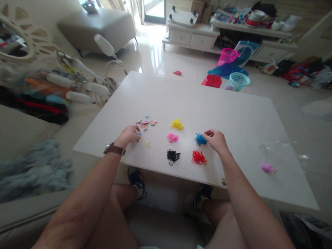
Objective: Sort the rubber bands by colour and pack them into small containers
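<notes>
Small rubber bands lie in piles sorted by colour on the white table [166,95]. My right hand [215,141] has its thumb and index finger pinched at the edge of the blue rubber bands [200,139]. At the left, my left hand [127,136], with a brown-strapped watch [114,148] on the wrist, reaches over a few loose bands, thumb and fingers apart. Mixed bands [145,123] are scattered just beyond it. Between my hands sit the yellow pile [176,124], the pink pile [172,138], the black pile [173,156] and the red pile [199,157].
A pink-purple object [268,168] and something clear [276,145] lie on the table's right side. Beyond the far edge stand a red stool [212,81] and a light-blue basket [238,81]. A lamp with white shades [97,89] is at the left.
</notes>
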A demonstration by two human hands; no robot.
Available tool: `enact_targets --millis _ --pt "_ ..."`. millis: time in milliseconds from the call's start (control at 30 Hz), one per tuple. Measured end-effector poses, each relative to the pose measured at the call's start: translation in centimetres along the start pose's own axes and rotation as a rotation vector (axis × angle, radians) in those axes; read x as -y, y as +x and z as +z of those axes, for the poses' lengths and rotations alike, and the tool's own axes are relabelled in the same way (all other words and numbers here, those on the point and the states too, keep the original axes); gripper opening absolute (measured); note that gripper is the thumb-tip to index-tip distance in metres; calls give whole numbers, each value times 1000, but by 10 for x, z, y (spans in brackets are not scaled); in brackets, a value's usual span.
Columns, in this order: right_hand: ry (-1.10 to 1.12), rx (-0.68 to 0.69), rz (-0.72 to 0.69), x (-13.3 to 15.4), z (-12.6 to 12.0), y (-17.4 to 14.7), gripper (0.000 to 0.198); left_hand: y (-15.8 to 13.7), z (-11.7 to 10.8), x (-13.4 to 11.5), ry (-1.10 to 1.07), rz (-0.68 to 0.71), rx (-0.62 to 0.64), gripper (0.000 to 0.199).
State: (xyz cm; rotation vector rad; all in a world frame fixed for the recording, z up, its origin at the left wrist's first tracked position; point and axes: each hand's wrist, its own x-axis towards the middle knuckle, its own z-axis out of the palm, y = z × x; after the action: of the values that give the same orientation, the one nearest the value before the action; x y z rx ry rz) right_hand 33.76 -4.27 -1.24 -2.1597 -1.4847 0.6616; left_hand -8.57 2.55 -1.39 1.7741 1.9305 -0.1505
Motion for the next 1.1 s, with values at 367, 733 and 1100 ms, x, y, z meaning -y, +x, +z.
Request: enact_targets --millis 367,733,1100 --pt "13 23 -23 1 -1 -2 19 -3 1 -13 -5 -34 89 16" --pt "-8 35 -40 1 1 -2 17 -3 -12 -10 -158 -52 48 11" --pt "-35 50 -37 4 3 -4 16 -4 -13 -4 -11 -98 99 10"
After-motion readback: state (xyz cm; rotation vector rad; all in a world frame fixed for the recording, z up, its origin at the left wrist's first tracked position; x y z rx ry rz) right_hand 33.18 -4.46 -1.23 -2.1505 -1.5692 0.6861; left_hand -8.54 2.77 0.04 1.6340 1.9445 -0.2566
